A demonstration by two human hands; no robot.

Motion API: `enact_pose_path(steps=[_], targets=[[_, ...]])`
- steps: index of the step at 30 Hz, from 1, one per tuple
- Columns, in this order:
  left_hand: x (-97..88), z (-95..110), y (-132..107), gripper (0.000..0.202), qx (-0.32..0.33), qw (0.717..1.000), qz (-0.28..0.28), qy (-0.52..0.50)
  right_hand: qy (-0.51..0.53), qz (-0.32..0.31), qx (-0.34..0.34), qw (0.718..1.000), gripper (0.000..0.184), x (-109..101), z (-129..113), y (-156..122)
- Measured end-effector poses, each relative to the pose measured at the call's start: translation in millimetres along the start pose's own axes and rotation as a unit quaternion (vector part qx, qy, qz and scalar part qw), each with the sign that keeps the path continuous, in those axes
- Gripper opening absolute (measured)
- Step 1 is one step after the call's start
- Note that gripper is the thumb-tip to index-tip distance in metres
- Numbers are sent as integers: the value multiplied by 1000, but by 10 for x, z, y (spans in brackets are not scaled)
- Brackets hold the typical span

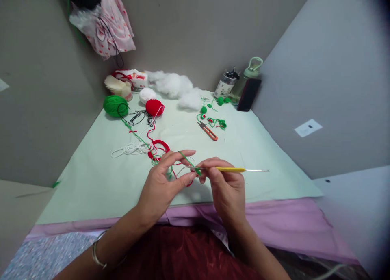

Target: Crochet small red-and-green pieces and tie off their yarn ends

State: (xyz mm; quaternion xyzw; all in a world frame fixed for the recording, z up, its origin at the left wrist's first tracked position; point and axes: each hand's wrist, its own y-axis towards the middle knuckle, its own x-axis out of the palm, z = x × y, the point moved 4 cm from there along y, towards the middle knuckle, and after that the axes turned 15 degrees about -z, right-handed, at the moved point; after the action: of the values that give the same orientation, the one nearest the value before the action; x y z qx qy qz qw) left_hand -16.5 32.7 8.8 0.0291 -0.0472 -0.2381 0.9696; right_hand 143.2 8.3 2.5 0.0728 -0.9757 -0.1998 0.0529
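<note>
My right hand (227, 186) is closed around a crochet hook with a yellow handle (233, 169), its shaft lying level and a second thin metal end pointing right. At the other end, the hook meets a small green crochet piece (198, 171). My left hand (164, 180) pinches that piece between thumb and fingers, and green yarn runs over its raised index finger. Red and white strands hang about the piece. Left of my hands lie a coil of red yarn (161, 144) and loose white yarn (131, 148). Fingers partly hide the stitches.
Balls of green yarn (115, 106), red yarn (154, 107) and white yarn (147, 95) sit at the back left. White stuffing (173, 85) lies along the wall. Thread snips (208, 131) rest near small green crochet pieces (221, 123). A phone (249, 94) leans against a bottle (252, 70).
</note>
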Motion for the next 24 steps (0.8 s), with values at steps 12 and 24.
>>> enact_pose_path(steps=[12,24], targets=[[121,-48,-4,46,-54,983,-40,-168,-42,-3,-24,999,13,41,-37,1],[201,-184,11,27,-95,938,-58,-327,-132,51,-35,989,15,-14,-123,-4]])
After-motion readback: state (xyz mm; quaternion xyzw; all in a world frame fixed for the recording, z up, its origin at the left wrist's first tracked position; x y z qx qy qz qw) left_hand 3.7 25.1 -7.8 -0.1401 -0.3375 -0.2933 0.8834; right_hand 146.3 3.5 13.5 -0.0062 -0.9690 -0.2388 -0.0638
